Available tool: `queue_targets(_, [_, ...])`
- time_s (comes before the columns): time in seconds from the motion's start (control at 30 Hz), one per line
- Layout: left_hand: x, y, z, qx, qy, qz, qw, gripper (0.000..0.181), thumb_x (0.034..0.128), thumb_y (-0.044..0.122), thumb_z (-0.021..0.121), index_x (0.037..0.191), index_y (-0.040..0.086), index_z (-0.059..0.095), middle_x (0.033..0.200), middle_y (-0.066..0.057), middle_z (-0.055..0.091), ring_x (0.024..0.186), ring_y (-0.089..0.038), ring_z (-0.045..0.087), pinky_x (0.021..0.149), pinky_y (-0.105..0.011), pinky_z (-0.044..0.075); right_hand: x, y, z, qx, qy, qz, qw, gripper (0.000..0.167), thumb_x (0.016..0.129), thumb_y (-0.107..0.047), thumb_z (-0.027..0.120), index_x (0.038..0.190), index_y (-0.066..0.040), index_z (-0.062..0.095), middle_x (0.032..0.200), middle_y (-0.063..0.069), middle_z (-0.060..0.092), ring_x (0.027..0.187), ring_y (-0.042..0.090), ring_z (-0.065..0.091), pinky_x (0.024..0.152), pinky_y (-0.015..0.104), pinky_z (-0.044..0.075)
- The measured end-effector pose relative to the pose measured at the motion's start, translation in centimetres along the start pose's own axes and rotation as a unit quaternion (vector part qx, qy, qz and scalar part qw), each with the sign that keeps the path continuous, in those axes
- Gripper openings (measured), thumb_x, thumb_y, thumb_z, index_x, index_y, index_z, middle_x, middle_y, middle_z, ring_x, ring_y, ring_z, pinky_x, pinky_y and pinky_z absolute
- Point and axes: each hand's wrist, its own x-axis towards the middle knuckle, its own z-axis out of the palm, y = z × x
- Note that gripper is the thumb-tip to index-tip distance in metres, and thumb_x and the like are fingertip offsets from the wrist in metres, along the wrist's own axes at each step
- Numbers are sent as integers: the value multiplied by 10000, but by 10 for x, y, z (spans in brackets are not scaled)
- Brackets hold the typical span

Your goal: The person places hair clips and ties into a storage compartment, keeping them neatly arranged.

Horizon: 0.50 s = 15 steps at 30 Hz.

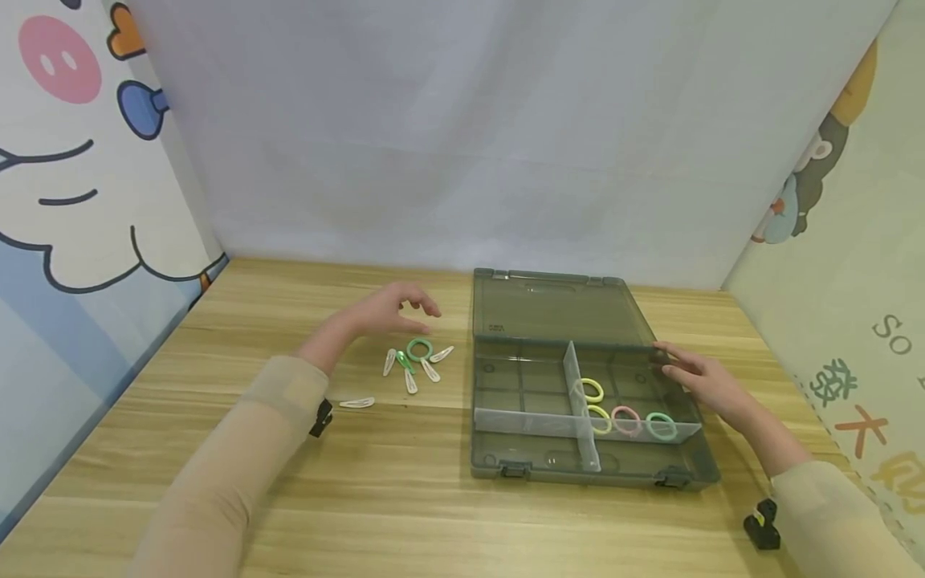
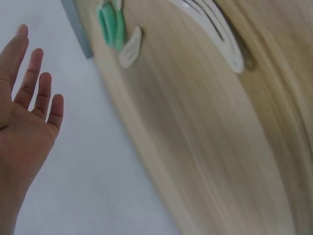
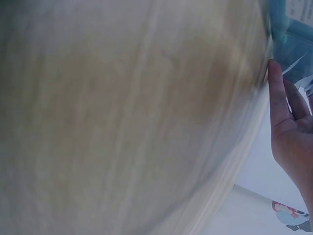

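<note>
My left hand point(image 1: 386, 311) hovers over the table's left part, thumb and fingers apart, holding nothing. Just in front of it lie a green hair tie point(image 1: 419, 349), a green snap clip point(image 1: 405, 362) and several white snap clips point(image 1: 429, 370). One white snap clip point(image 1: 357, 403) lies apart, nearer the front. My right hand point(image 1: 711, 389) rests against the right side of a grey translucent divided box point(image 1: 578, 480), its fingers fairly straight at the rim. Two yellow hair ties point(image 1: 599, 419), a pink hair tie point(image 1: 625, 421) and a green hair tie point(image 1: 661, 427) lie in the back right compartment.
The box lid point(image 1: 564, 309) lies folded back behind the box. Thin upright dividers point(image 1: 531, 421) split the inside. A white cloth point(image 1: 462, 160) hangs behind the wooden table point(image 1: 390, 498), with printed panels at both sides.
</note>
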Motion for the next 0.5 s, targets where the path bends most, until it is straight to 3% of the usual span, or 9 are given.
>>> queue_targets(0.5, [1,-29,7,149,-267,-734,9968,243,829,143,726,1059,76,687,1092,-51,655,1082,-277,506,981,-464,383,2,3,-1,11,6,27,10000,573,1005,-368,430,1499,-137,253,1500,271,241,1300,522,298,892,650,407])
